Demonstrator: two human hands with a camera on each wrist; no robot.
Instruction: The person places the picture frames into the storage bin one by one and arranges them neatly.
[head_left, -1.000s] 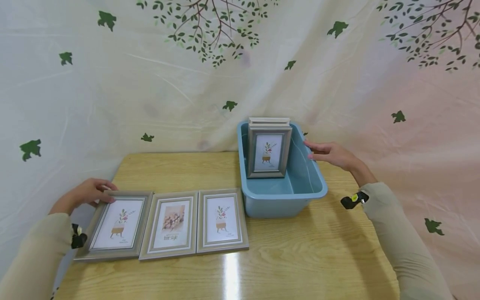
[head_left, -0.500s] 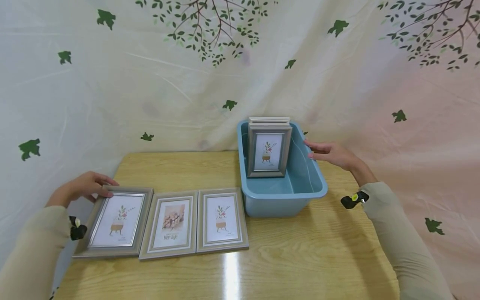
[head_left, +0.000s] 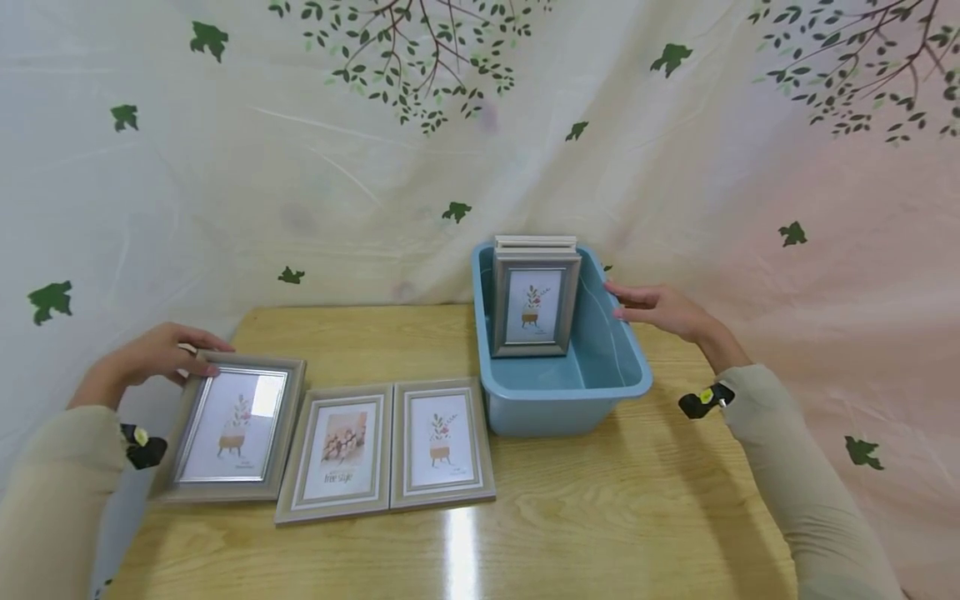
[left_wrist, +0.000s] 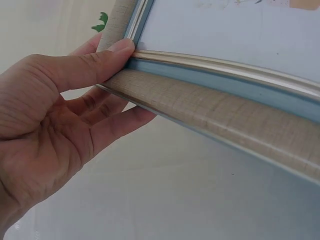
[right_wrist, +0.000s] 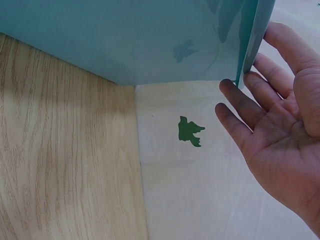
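Observation:
At the table's left edge my left hand (head_left: 153, 357) pinches the top left corner of a grey-brown picture frame (head_left: 292, 429), whose far end is tipped up. In the left wrist view the thumb of my left hand (left_wrist: 65, 100) lies on the face of the frame (left_wrist: 215, 107), with fingers beneath. My right hand (head_left: 667, 312) touches the right rim of a blue bin (head_left: 566, 412) with its fingers extended. The right wrist view shows my right hand (right_wrist: 280, 110) against the outside of the bin (right_wrist: 125, 40).
Two more frames, one with a photo (head_left: 345, 450) and one with a plant picture (head_left: 442, 442), lie side by side on the wooden table (head_left: 600, 517). Several frames (head_left: 535, 304) stand upright inside the bin. A leaf-patterned cloth (head_left: 375, 208) hangs behind.
My left hand has moved up and slightly left, lifting the far end of the leftmost frame. My right hand stays at the bin's rim.

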